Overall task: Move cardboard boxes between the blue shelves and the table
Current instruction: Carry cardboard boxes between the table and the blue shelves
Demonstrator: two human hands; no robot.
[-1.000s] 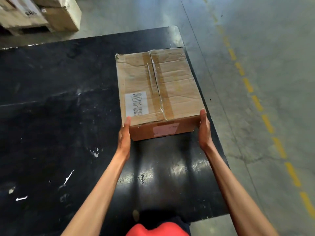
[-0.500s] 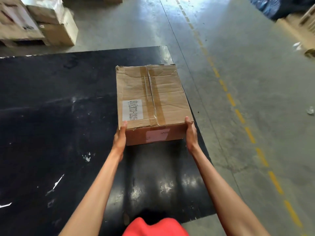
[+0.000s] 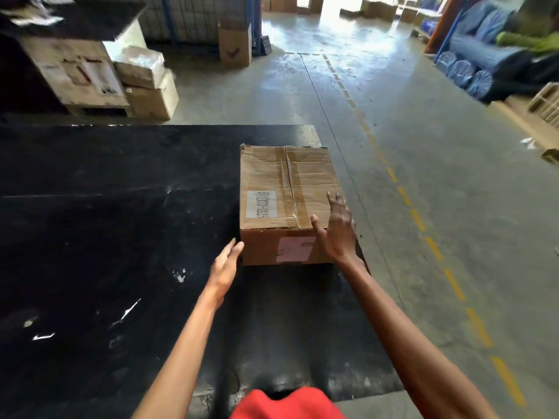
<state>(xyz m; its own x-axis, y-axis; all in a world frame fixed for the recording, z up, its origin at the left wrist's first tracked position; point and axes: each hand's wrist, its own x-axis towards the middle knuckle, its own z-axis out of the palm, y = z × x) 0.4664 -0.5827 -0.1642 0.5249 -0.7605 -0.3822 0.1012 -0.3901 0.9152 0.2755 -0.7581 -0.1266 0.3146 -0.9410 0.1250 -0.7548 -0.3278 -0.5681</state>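
Hands: neither grasps anything. The left hand (image 3: 225, 264) has straight fingers, with the tips at the near left bottom corner of the cardboard box (image 3: 281, 182). The right hand (image 3: 336, 234) is spread and loose over the box's near right top corner.
Contact: the right thumb lies at the top near edge. Whether the left fingertips touch the box or stop just beside it cannot be told.
Box position: flat on the black table (image 3: 90, 213), in its far right part, tape seam up, with its right side close to the table's right edge.
Step in hand (judgement): settling the box on the table.
Method advised: confirm the base sits fully on the top. If the right side overhangs, push the box left with flat palms on its right face. Keep fingers out from under the base, and draw both hands off together so the box is not dragged.
Next source (judgement): the blue shelves (image 3: 256, 25), far beyond the table.
Hidden: the box's far and right faces, its base, and the table edge beside it.
Cut off: the shelves, at the top of the frame.
Illegible: the white label (image 3: 262, 204) on top and the pink sticker (image 3: 295, 248) on the near face.
Blurred: the stacked cartons (image 3: 87, 74) at far left.
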